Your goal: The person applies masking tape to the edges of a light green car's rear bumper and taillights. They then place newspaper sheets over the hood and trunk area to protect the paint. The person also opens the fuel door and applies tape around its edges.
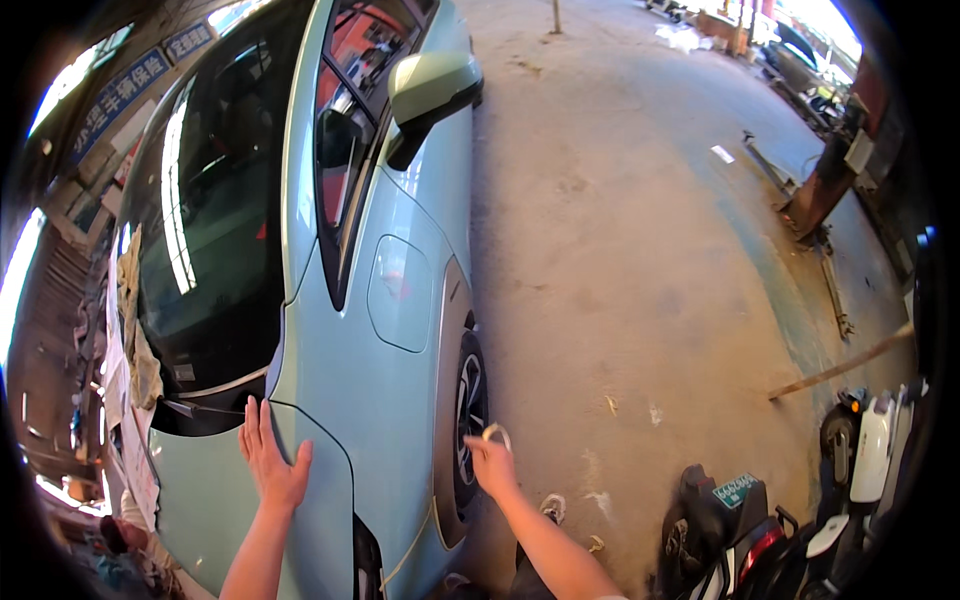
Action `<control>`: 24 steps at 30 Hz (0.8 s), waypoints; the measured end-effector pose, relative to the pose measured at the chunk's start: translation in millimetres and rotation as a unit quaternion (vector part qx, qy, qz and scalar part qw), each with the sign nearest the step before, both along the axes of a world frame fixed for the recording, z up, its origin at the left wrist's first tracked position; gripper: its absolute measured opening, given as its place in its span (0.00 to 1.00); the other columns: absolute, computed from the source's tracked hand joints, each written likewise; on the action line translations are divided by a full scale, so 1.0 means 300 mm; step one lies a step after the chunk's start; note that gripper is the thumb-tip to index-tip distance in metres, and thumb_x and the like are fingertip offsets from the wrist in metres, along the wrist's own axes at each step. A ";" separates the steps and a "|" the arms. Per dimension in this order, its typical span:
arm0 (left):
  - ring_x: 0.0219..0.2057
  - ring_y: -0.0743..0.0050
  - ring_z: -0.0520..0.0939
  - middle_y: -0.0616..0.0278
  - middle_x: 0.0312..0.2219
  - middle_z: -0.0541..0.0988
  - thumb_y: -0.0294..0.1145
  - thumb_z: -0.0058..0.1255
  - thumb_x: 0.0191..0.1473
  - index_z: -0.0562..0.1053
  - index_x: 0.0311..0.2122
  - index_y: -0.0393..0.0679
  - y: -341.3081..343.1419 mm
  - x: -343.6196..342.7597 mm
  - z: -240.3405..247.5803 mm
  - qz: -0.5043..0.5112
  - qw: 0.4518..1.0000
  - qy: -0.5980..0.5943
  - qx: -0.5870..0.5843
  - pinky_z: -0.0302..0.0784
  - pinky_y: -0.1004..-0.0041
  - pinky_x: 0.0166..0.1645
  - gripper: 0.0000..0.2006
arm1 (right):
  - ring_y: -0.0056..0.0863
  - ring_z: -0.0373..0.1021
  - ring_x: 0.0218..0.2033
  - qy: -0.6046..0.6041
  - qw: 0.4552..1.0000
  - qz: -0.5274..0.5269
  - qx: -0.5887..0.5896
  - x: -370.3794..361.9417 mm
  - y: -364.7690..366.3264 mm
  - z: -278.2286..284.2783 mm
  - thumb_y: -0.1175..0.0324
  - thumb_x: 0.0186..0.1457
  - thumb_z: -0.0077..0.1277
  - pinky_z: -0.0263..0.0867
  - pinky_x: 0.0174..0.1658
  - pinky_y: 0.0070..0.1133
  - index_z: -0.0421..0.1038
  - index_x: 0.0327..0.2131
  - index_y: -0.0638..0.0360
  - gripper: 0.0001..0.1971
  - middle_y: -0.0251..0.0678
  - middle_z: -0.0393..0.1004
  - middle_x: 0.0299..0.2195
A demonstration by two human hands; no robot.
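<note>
A pale blue-green car fills the left side. My left hand rests flat on its hood near the base of the windshield, palm down with fingers stretched out. Beside the front wheel, my right hand is closed on a thin, pale ring that looks like a roll of tape. A narrow pale strip runs along the fender below that hand. The side mirror juts out farther along the car, past a closed square flap in the fender.
Parked motorbikes and a white scooter stand at the lower right. A rusty post and a slanting pole are on the right. Cloths drape the car's far side, with a person at the lower left.
</note>
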State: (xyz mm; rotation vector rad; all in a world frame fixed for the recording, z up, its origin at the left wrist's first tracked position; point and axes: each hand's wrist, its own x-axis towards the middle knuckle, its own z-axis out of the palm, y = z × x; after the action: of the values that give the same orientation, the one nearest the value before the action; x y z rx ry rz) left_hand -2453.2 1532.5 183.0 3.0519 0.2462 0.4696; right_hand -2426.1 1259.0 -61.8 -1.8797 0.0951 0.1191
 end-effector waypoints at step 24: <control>0.63 0.40 0.58 0.39 0.61 0.58 0.50 0.44 0.54 0.55 0.63 0.29 -0.029 0.053 0.006 0.029 0.999 0.042 0.017 0.48 0.51 0.66 0.39 | 0.40 0.58 0.63 -0.169 0.974 0.136 -0.064 0.600 0.304 0.216 0.82 0.53 0.43 0.61 0.58 0.31 0.56 0.62 0.59 0.30 0.44 0.58 0.62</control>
State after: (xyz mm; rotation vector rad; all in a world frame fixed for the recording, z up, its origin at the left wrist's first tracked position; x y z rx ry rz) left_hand -2437.3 1523.8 184.7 3.1089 0.3338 0.3532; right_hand -2246.2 1350.1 3.1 -2.0071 -0.3990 -0.0224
